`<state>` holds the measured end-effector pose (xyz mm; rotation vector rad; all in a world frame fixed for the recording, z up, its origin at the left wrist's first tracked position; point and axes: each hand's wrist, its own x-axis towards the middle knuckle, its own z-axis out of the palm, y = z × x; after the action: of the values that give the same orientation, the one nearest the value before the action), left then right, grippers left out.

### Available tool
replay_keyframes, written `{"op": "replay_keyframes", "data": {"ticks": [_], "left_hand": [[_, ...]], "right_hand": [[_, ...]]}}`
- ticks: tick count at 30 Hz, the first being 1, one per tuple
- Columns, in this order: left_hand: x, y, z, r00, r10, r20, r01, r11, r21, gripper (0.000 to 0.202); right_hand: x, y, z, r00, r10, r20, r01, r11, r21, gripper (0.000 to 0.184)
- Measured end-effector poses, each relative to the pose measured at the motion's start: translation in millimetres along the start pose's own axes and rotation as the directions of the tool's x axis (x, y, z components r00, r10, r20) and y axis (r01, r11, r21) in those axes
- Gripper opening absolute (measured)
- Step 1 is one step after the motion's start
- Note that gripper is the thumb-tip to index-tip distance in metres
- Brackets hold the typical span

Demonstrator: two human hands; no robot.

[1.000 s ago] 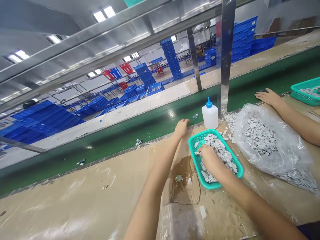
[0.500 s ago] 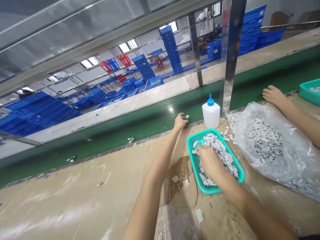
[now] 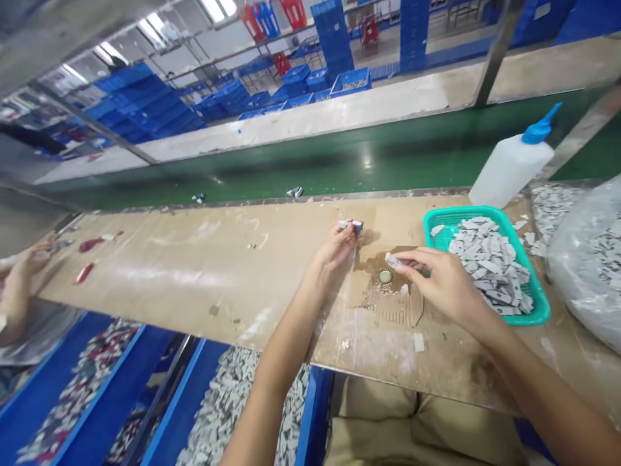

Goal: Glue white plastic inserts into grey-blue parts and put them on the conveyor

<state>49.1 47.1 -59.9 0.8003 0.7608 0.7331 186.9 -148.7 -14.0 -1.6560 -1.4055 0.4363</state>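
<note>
My left hand (image 3: 338, 244) pinches a small white and dark-blue plastic piece (image 3: 358, 226) above the table. To its right, my right hand (image 3: 444, 278) has a small white plastic piece (image 3: 392, 260) between thumb and fingers. Between the hands, a small round metal cap (image 3: 385, 277) lies on a wet, torn patch of cardboard (image 3: 388, 312). A green plastic basket (image 3: 542, 316), partly filled with loose whitish pieces (image 3: 490, 259), stands just beyond my right hand. Behind the basket is a white squeeze bottle (image 3: 512, 169) with a blue nozzle.
A green conveyor belt (image 3: 262, 178) runs along the far edge, carrying small assembled pieces (image 3: 295, 192). At right bulges a clear plastic bag (image 3: 582, 259) of parts. Blue bins (image 3: 313, 414) of parts stand below the table's near edge. Another person's hand (image 3: 33, 259) is at far left.
My left hand has come back from the belt's edge, holding a piece. My right hand has left the basket with a white piece. The view has swung left and down.
</note>
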Motion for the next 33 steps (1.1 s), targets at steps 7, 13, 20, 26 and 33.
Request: {"op": "replay_keyframes", "data": {"ticks": [7,13,20,26,33], "left_hand": [[-5.4,-0.3,-5.2,0.986,-0.052,0.158,0.066,0.994,-0.087,0.019],[-6.9,6.7,-8.1,0.988,-0.022,0.153,0.061,0.966,-0.253,0.045],[-15.6,19.0,-6.2,0.992,0.012,0.124,0.009,0.985,-0.173,0.02],[-13.3,19.0,-7.2,0.995,-0.032,0.09,0.051,0.976,-0.213,0.024],[-5.3,10.5,-11.7,0.986,0.078,0.144,-0.082,0.996,0.018,0.027]], "right_hand": [[2.6,12.5,26.9,0.997,-0.015,0.082,0.029,0.984,-0.174,0.017],[-0.7,13.3,28.1,0.973,-0.155,0.172,0.207,0.913,-0.353,0.019],[0.2,12.5,32.0,0.95,-0.223,0.217,0.298,0.849,-0.436,0.021],[0.8,11.2,32.8,0.941,-0.234,0.244,0.323,0.833,-0.449,0.023],[0.4,14.7,32.8,0.945,-0.207,0.255,0.302,0.853,-0.426,0.02]]}}
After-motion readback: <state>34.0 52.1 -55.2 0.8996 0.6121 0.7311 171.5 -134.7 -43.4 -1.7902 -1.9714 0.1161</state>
